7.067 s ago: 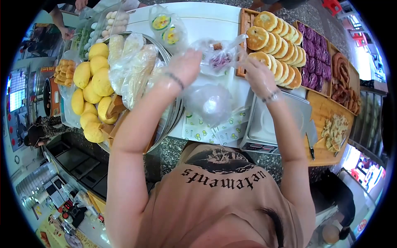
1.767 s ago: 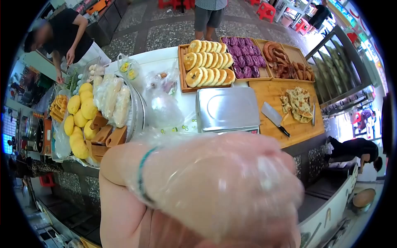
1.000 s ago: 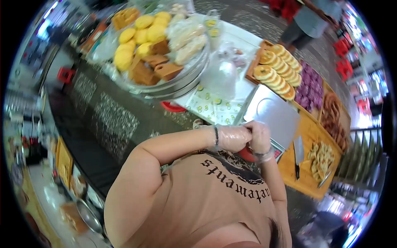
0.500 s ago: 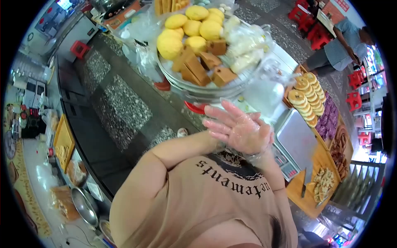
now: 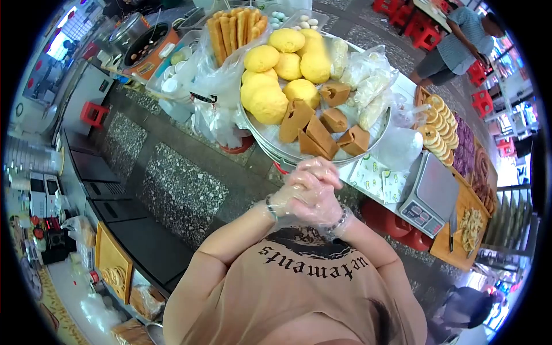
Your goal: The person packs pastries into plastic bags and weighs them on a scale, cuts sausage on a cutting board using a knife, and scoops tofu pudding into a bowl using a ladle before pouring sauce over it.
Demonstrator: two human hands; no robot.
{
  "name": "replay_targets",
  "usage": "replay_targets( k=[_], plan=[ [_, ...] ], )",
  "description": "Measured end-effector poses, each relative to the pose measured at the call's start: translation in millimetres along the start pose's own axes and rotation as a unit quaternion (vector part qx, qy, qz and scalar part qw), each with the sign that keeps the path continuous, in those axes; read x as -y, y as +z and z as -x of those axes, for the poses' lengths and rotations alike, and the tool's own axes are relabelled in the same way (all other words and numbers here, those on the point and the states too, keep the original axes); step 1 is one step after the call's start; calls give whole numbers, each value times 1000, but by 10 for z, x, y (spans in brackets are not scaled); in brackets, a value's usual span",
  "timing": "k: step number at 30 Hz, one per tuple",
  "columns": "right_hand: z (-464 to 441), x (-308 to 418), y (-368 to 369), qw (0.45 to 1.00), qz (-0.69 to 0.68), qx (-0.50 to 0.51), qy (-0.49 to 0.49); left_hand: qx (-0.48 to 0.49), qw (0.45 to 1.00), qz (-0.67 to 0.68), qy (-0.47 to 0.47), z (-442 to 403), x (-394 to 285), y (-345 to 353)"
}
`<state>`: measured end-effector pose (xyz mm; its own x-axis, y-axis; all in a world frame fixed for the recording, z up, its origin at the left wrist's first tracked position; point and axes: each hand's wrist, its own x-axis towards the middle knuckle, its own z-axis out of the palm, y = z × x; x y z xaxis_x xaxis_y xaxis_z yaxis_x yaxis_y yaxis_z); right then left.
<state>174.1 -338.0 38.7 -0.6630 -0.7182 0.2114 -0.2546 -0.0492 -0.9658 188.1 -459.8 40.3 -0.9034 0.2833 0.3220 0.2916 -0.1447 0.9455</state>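
Clasping my left hand (image 5: 284,198) and right hand (image 5: 325,208) together in clear plastic gloves (image 5: 313,198), fingers interlaced, I have them near the round silver metal tray (image 5: 376,135) of brown wedge-shaped cakes (image 5: 296,118) and round yellow buns (image 5: 287,66) on the white worktop (image 5: 405,86); rim contact I can't quite judge from here.

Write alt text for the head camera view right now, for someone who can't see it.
A person's left hand and right hand, in clear gloves, are clasped with fingers interlaced, near a round tray of yellow buns and brown cake pieces. To the right are a scale and a wooden board.
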Motion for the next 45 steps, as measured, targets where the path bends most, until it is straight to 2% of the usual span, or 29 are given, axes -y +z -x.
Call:
replay_targets(
  k=[2, 3, 5, 6, 7, 8, 9, 10, 12, 13, 14, 16, 17, 18, 20, 22, 23, 25, 26, 27, 28, 29, 30, 31, 33, 37, 39, 43, 45],
  plan=[
    [-64, 128, -101, 959, 220, -63, -169, -3, 1000, -12, -5, 150, 342, 47],
    [-81, 158, -111, 960, 219, -64, -165, -2, 1000, -10, -8, 87, 257, 67],
    [-70, 218, -136, 960, 245, -67, -118, 10, 965, -164, 202, -100, 0, 114],
    [-39, 262, -164, 960, 244, -71, -113, 15, 967, -160, 199, -38, 66, 132],
    [-7, 309, -218, 978, 205, -15, -33, 26, 998, -28, 40, 32, 164, 104],
    [36, 336, -288, 985, 163, 41, 47, 37, 986, 102, -123, 91, 233, 73],
    [129, 178, -339, 987, 121, 97, 33, 98, 958, 147, -226, 58, -21, 49],
    [168, 234, -402, 988, 122, 89, 36, 106, 957, 148, -227, 38, -107, 115],
    [248, 383, -536, 988, 152, 22, 5, -67, 983, -1, -171, 35, -181, 261],
    [342, 386, -645, 982, 178, -29, 59, -55, 983, 1, -174, 33, -173, 278],
    [416, 160, -721, 982, 156, -100, 23, -84, 984, -88, -130, 25, -154, 262],
    [521, 142, -739, 980, -48, -186, 47, -140, 956, -257, -30, -26, -96, 229],
    [529, 159, -690, 957, -193, -202, 78, -167, 927, -334, 22, -56, -68, 279],
    [492, 175, -616, 912, -333, -214, 102, -153, 932, -327, 25, -120, -56, 423],
    [402, 181, -455, 814, -554, -123, 125, -72, 899, -385, 196, -251, -87, 761],
    [490, 0, -534, 910, -415, 5, 15, -58, 898, -377, 218, -331, -141, 838],
    [502, -29, -510, 910, -414, -3, 11, -55, 892, -378, 240, -407, -158, 837],
    [420, 24, -393, 888, -415, -194, 45, -53, 886, -380, 261, -528, -148, 903],
    [390, 70, -405, 887, -416, -196, 42, -166, 907, -322, 212, -611, -118, 1005],
    [349, 235, -428, 846, -480, -201, 119, -278, 912, -259, 156, -671, -98, 1057],
    [322, 324, -436, 795, -538, -202, 195, -278, 912, -260, 156, -773, -184, 1019],
    [371, 106, -357, 880, -422, -189, 109, -332, 929, -92, 135, -901, -321, 936],
    [371, 134, -345, 880, -422, -187, 109, -377, 916, 80, 111, -985, -400, 840],
    [363, 182, -347, 922, -360, -120, 73, -379, 915, 78, 112, -1011, -368, 726],
    [366, 201, -344, 966, -253, -16, 42, -375, 885, 265, 77, -1023, -294, 520],
    [349, 289, -424, 975, -202, 8, 96, -376, 869, 313, 66, -974, -316, 391],
    [330, 309, -442, 999, -39, -26, 15, -400, 856, 321, 66, -939, -358, 328],
    [303, 250, -454, 996, 81, 23, 20, -402, 850, 335, 55, -894, -368, 267],
    [300, 205, -463, 987, 152, 48, -37, -390, 828, 402, 18, -903, -386, 242]
  ],
)
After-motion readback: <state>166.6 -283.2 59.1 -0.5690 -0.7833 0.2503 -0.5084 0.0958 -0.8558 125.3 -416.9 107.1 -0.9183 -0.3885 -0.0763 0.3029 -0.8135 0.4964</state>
